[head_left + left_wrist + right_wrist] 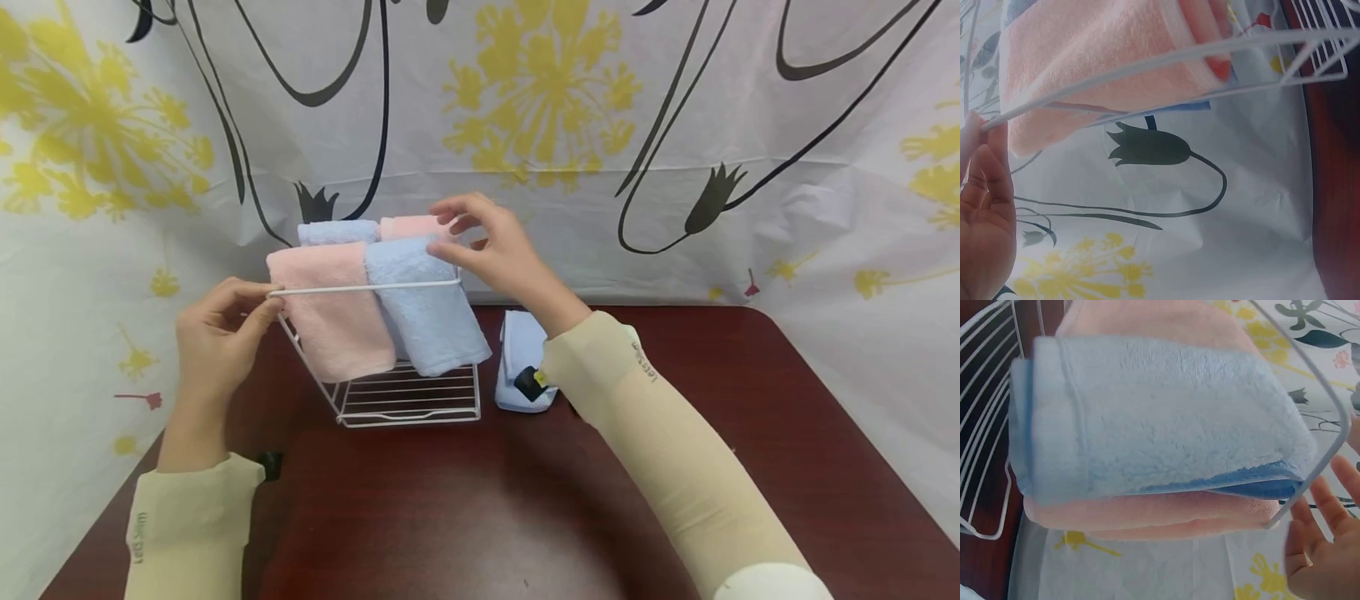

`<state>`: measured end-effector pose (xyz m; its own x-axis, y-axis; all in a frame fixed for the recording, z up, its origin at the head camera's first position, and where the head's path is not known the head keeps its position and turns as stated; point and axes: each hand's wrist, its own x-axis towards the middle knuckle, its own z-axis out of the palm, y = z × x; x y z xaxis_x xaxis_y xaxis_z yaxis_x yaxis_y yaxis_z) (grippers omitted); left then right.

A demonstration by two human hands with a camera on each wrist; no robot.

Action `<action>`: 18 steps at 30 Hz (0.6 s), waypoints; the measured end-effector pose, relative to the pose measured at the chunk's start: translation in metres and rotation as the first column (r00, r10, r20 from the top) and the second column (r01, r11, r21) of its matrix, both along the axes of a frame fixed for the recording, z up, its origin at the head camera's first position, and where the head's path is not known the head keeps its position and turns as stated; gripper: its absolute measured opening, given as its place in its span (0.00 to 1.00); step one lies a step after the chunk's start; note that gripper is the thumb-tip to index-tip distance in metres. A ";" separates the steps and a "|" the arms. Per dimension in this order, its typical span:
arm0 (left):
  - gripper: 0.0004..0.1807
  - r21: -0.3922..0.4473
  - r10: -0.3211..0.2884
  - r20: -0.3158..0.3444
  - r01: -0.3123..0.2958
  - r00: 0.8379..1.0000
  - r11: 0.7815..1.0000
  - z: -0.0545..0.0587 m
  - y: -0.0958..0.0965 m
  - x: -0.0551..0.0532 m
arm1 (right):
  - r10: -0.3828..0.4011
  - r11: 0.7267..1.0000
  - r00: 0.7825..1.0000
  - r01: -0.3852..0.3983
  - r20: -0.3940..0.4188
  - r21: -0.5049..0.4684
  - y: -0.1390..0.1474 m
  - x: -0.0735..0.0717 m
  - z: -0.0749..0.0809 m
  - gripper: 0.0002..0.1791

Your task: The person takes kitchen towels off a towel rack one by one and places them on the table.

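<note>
A white wire rack [408, 423] stands on the table, with folded towels at its top. At the front a pink towel [330, 317] hangs beside a blue towel [427, 308]. Behind these show another blue towel [337, 232] and another pink towel [412, 226]. My left hand [225, 333] pinches the rack's upper wire at its left front corner; the left wrist view shows the thumb and fingers on that wire. Over at the right end, my right hand [487, 242] has its fingers spread beside the front blue towel, holding nothing. In the right wrist view, the right fingers [1333, 500] are near the bent wire corner.
A folded light-blue cloth [521, 358] lies on the dark red table [675, 400] to the right of the rack, partly behind my right sleeve. A white curtain [555, 100] with yellow and black flower prints rises behind the table.
</note>
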<state>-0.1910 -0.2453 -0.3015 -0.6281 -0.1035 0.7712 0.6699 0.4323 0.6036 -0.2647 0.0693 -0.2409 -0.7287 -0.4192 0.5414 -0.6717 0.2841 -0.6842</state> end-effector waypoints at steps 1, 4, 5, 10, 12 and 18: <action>0.06 -0.003 0.002 0.000 -0.002 1.000 1.000 0.000 0.000 0.000 | 0.010 1.000 1.000 -0.010 0.008 0.023 -0.002 -0.001 0.001 0.23; 0.06 -0.016 0.002 0.003 -0.002 1.000 1.000 0.001 -0.001 0.000 | 0.032 0.995 0.999 -0.035 0.032 0.097 -0.008 -0.004 0.003 0.24; 0.06 -0.021 0.001 0.003 -0.001 1.000 1.000 0.002 -0.001 0.000 | 0.034 0.993 0.999 -0.039 0.040 0.113 -0.010 -0.004 0.004 0.24; 0.06 -0.040 0.005 -0.003 -0.005 1.000 0.999 0.002 -0.002 0.001 | 0.009 0.984 0.998 -0.021 0.068 0.177 -0.018 -0.005 0.007 0.24; 0.06 -0.051 0.011 -0.007 -0.012 1.000 0.999 0.001 -0.002 0.001 | -0.033 0.973 0.996 0.014 0.079 0.231 -0.020 -0.006 0.008 0.25; 0.06 -0.072 0.024 0.000 -0.024 1.000 0.997 0.002 -0.001 0.001 | -0.156 0.896 0.985 0.110 0.074 0.431 -0.021 -0.005 0.016 0.24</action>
<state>-0.1904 -0.2461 -0.2990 -0.6267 -0.0631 0.7767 0.6581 0.4909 0.5709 -0.2695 0.0485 -0.2251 -0.8361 -0.4871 0.2522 -0.5390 0.6445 -0.5423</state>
